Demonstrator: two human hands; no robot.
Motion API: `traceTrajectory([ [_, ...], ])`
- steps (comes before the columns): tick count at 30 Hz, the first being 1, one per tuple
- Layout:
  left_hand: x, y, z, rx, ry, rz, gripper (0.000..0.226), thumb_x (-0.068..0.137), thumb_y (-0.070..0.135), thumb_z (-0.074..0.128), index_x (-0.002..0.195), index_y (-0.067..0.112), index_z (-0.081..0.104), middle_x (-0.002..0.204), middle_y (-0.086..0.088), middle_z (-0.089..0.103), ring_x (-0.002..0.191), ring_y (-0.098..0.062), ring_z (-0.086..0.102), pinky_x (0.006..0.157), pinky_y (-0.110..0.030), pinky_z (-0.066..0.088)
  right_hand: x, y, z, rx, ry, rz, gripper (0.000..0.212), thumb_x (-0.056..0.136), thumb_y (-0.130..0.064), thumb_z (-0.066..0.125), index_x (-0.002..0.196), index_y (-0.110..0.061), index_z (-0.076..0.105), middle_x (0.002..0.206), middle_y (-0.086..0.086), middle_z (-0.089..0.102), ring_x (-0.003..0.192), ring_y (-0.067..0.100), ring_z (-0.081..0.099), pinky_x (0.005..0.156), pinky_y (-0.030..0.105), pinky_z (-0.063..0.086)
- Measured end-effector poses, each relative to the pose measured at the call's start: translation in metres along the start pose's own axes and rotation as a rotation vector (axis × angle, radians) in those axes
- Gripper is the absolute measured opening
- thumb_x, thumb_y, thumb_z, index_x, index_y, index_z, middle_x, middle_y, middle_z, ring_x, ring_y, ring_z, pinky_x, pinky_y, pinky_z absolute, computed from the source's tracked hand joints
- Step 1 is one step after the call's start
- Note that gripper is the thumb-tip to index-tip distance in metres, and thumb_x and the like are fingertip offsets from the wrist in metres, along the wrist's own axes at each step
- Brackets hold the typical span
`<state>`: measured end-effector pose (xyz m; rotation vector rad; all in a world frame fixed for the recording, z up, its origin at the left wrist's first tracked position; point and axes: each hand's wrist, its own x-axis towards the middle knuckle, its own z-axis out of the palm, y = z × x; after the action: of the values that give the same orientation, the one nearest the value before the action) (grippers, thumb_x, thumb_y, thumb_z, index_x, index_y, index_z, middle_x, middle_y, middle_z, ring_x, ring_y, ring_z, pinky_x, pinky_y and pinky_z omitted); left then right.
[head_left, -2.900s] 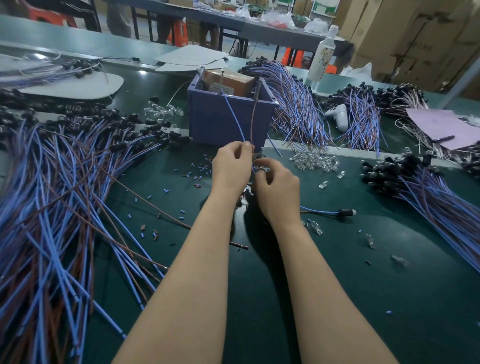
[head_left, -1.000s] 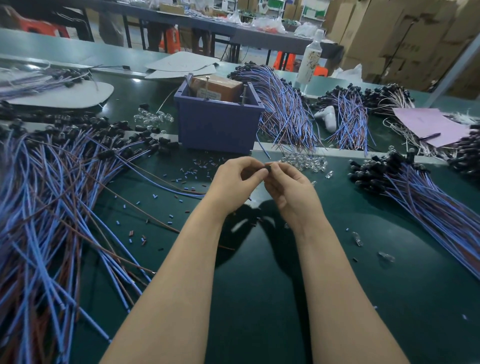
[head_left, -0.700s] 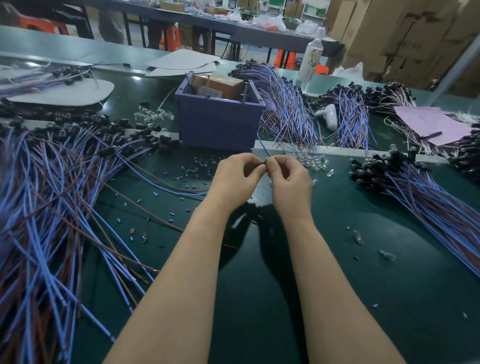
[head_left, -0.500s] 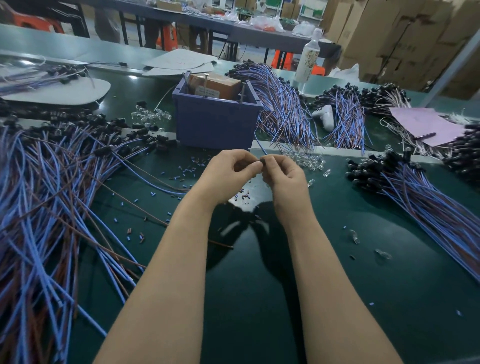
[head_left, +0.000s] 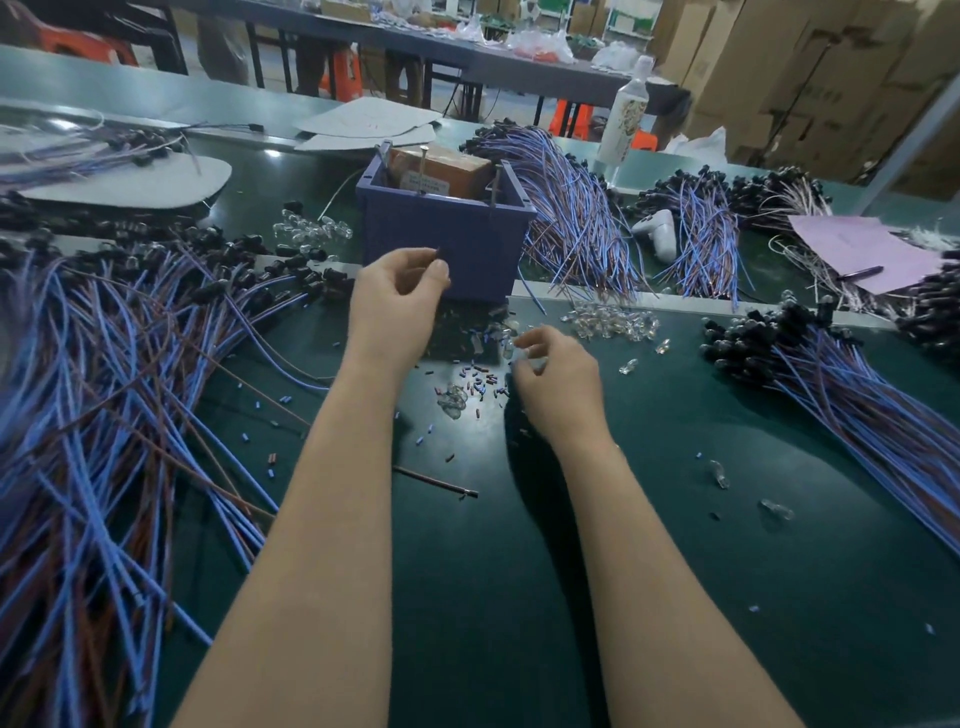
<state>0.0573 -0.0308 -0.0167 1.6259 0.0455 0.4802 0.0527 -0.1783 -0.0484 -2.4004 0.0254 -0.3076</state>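
Both my forearms reach out over the dark green rubbery mat (head_left: 519, 623). Nearest me, a lone thin brown wire (head_left: 436, 480) with a bared tip lies on the mat, poking out from under my left arm. Off to my left sprawls a big heap of blue and brown wires (head_left: 78, 415).

My right hand (head_left: 556, 384) hangs low over the mat with its fingers curled down. Its fingertips (head_left: 522, 345) are at a few loose clear bulbs (head_left: 506, 338). The hand is blurred, so I cannot tell whether it has one pinched. Just left of it lie scattered short blue and brown sleeve bits (head_left: 478, 379).

My left hand (head_left: 400, 301) is raised higher and farther out. Its thumb and forefinger pinch a tiny dark piece (head_left: 435, 253), held in the air in front of the blue plastic bin (head_left: 478, 249). A brown cardboard box (head_left: 441, 166) sits inside the bin.

Right of the bin lies a pile of clear bulbs (head_left: 613, 322). Farther right is a bundle of black-capped blue wires (head_left: 831, 384). Beyond these are a pink paper sheet (head_left: 857, 249) and a white plastic bottle (head_left: 623, 114).
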Motion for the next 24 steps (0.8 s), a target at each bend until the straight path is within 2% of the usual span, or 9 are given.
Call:
traceTrajectory([
  [2, 0.002, -0.004, 0.001, 0.003, 0.041, -0.025, 0.018, 0.094, 0.014, 0.056, 0.110, 0.009, 0.063, 0.087, 0.000, 0.067, 0.079, -0.001, 0.061, 0.076, -0.008, 0.048, -0.003, -0.004, 0.000, -0.070, -0.018, -0.053, 0.022, 0.091, -0.021, 0.056, 0.110, -0.018, 0.066, 0.116, 0.007, 0.057, 0.112, 0.025, 0.050, 0.095, 0.029, 0.038],
  [5, 0.004, -0.012, 0.006, 0.028, 0.068, -0.054, 0.018, 0.093, 0.017, 0.057, 0.108, 0.009, 0.064, 0.096, -0.007, 0.068, 0.091, -0.013, 0.063, 0.090, -0.026, 0.050, -0.009, -0.014, 0.005, -0.107, -0.112, -0.135, 0.026, 0.088, -0.037, 0.061, 0.106, -0.020, 0.070, 0.113, 0.007, 0.058, 0.111, 0.024, 0.050, 0.094, 0.029, 0.038],
  [8, 0.000, -0.016, 0.014, 0.064, 0.101, -0.047, 0.018, 0.093, 0.017, 0.057, 0.107, 0.009, 0.065, 0.097, -0.007, 0.068, 0.094, -0.017, 0.063, 0.092, -0.032, 0.050, -0.014, -0.023, 0.015, -0.196, -0.225, -0.166, 0.033, 0.085, -0.044, 0.064, 0.109, -0.021, 0.068, 0.110, 0.006, 0.056, 0.107, 0.025, 0.052, 0.092, 0.034, 0.043],
  [12, -0.003, -0.023, 0.019, 0.123, 0.137, -0.064, 0.023, 0.094, 0.017, 0.056, 0.112, 0.005, 0.064, 0.104, -0.009, 0.069, 0.098, -0.019, 0.063, 0.094, -0.033, 0.048, -0.018, -0.025, 0.027, -0.210, -0.187, -0.227, 0.018, 0.089, -0.028, 0.062, 0.102, -0.017, 0.067, 0.104, 0.007, 0.055, 0.095, 0.029, 0.056, 0.080, 0.033, 0.043],
  [14, -0.004, -0.024, 0.020, 0.132, 0.132, -0.062, 0.024, 0.094, 0.017, 0.057, 0.113, 0.006, 0.064, 0.102, -0.007, 0.069, 0.097, -0.017, 0.063, 0.095, -0.033, 0.048, -0.016, -0.022, 0.027, -0.188, -0.134, -0.193, 0.015, 0.090, -0.020, 0.059, 0.101, -0.013, 0.064, 0.106, 0.009, 0.055, 0.094, 0.031, 0.056, 0.076, 0.032, 0.040],
  [19, -0.007, -0.027, 0.025, 0.203, 0.041, -0.031, 0.025, 0.094, 0.019, 0.056, 0.116, 0.009, 0.064, 0.102, 0.000, 0.066, 0.094, -0.010, 0.058, 0.092, -0.025, 0.046, 0.000, 0.001, 0.007, -0.105, 0.075, 0.013, 0.018, 0.092, -0.015, 0.057, 0.105, -0.007, 0.065, 0.109, 0.013, 0.057, 0.101, 0.028, 0.053, 0.081, 0.026, 0.033],
  [24, -0.013, -0.030, 0.030, 0.336, -0.132, -0.032, 0.023, 0.094, 0.016, 0.055, 0.115, 0.016, 0.064, 0.104, 0.001, 0.067, 0.100, -0.016, 0.059, 0.093, -0.026, 0.043, 0.005, 0.010, -0.001, -0.093, 0.055, 0.069, 0.024, 0.092, -0.011, 0.054, 0.112, -0.006, 0.064, 0.116, 0.014, 0.056, 0.106, 0.026, 0.055, 0.090, 0.027, 0.038],
])
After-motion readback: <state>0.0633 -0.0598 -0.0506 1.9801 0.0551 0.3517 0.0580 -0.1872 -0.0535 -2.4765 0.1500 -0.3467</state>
